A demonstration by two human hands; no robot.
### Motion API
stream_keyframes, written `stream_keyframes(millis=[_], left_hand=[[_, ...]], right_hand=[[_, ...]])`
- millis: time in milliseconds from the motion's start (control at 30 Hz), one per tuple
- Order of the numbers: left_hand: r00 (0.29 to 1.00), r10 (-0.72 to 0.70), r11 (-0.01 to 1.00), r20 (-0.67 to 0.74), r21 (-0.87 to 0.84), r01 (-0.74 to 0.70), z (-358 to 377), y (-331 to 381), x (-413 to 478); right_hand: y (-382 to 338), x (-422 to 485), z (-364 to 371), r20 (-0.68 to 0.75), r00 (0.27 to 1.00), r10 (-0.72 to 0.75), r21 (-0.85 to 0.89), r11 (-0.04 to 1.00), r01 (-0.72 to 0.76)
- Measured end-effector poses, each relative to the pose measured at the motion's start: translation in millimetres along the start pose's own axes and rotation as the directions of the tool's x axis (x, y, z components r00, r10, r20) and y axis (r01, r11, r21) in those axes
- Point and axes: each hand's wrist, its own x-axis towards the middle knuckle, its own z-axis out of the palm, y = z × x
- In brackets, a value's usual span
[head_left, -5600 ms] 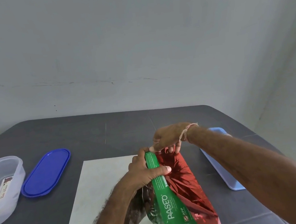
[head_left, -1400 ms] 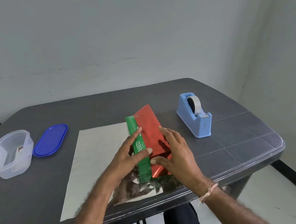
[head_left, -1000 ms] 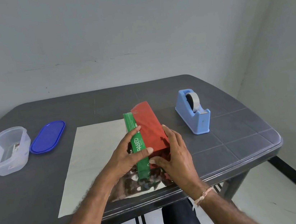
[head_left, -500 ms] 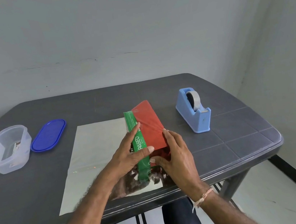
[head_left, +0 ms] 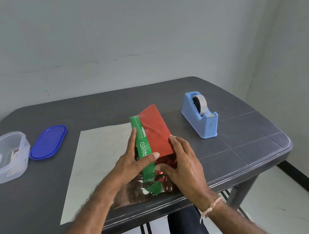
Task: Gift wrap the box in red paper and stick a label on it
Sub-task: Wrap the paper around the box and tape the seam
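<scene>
Fingers: the left fingers [head_left: 133, 139] lie along the green box [head_left: 141, 138] with the thumb clamped over its top, so the left hand [head_left: 134, 162] grips it. The right hand [head_left: 183, 164] is flat, pressing the red paper [head_left: 155, 130] to the box's right side.
Box: it lies lengthwise on the sheet, near the front edge of the table [head_left: 251, 143], with a green strip uncovered.
Flap risk: no tape holds the flap. If the right hand lifts toward the tape dispenser [head_left: 200, 116], well apart, the foil probably springs open.
Crease risk: the paper is crumpled at the near end, so hard pressing may tear it.
Skew risk: the flap edge runs slanted across the box, so the overlap may close crooked.
</scene>
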Motion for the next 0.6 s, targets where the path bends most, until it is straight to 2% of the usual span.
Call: stream_keyframes(millis=[133,400,600], left_hand=[[0.999,-0.042,0.999,-0.034,0.002,0.042,3.0,3.0,-0.3],[0.996,0.007,0.998,-0.089,0.067,-0.001,4.8,1.3,-5.2],[0.99,0.093,0.989,-0.109,0.125,-0.079,5.3,-3.6,-6.7]], right_hand=[[-0.8,3.7,-3.6,0.027,1.0,0.009,-0.028,1.0,-0.008],[-2.6,5.6,-7.6,0.053,0.998,0.014,-0.04,0.999,-0.012],[-2.9,4.7,-9.4,0.056,0.998,0.006,-0.024,1.0,-0.005]])
